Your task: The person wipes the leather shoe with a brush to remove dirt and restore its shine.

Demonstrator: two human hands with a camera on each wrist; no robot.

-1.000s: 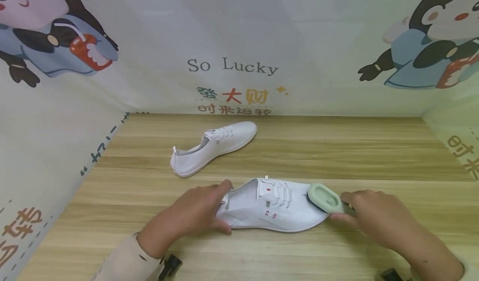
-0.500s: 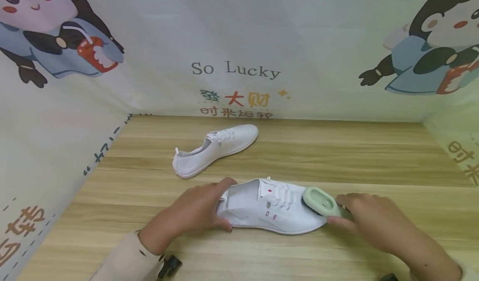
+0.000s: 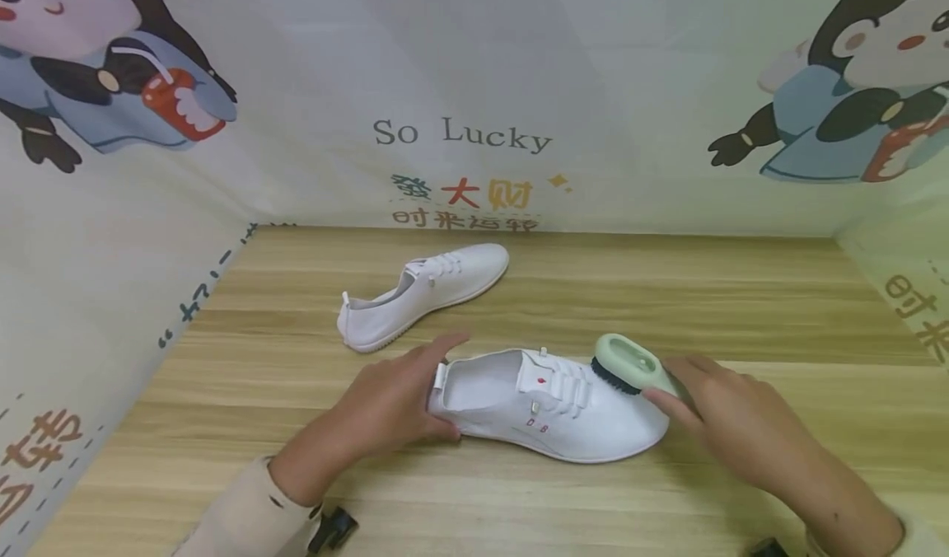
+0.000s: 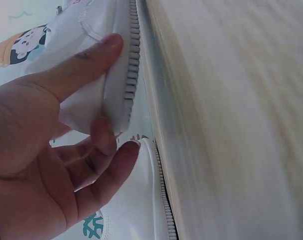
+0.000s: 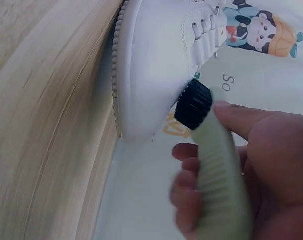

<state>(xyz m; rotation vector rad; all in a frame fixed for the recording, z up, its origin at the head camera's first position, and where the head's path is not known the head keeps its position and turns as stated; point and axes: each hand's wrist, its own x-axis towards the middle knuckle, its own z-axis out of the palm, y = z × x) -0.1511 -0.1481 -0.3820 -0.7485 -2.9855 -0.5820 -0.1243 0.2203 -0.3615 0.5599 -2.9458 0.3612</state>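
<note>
A white lace-up shoe (image 3: 563, 417) lies in front of the person, toe to the right. At its heel, the left hand (image 3: 393, 396) grips it; in the left wrist view the thumb (image 4: 91, 62) presses the side just above the ridged sole. The right hand (image 3: 734, 417) holds a pale green brush (image 3: 630, 363) by its handle. Its dark bristles (image 5: 194, 105) meet the upper near the toe, below the laces, in the right wrist view. Fingers of that hand curl round the handle (image 5: 219, 175).
Behind the gripped shoe lies a second white shoe (image 3: 430, 293), toe pointing to the back right. Both are on a wood-grain surface (image 3: 704, 293). A printed white sheet (image 3: 630, 87) rises at the back and along both sides.
The brush has moved away from the person across the toe, to the shoe's far side. The shoe has turned and tilted slightly, and its toe shows more fully.
</note>
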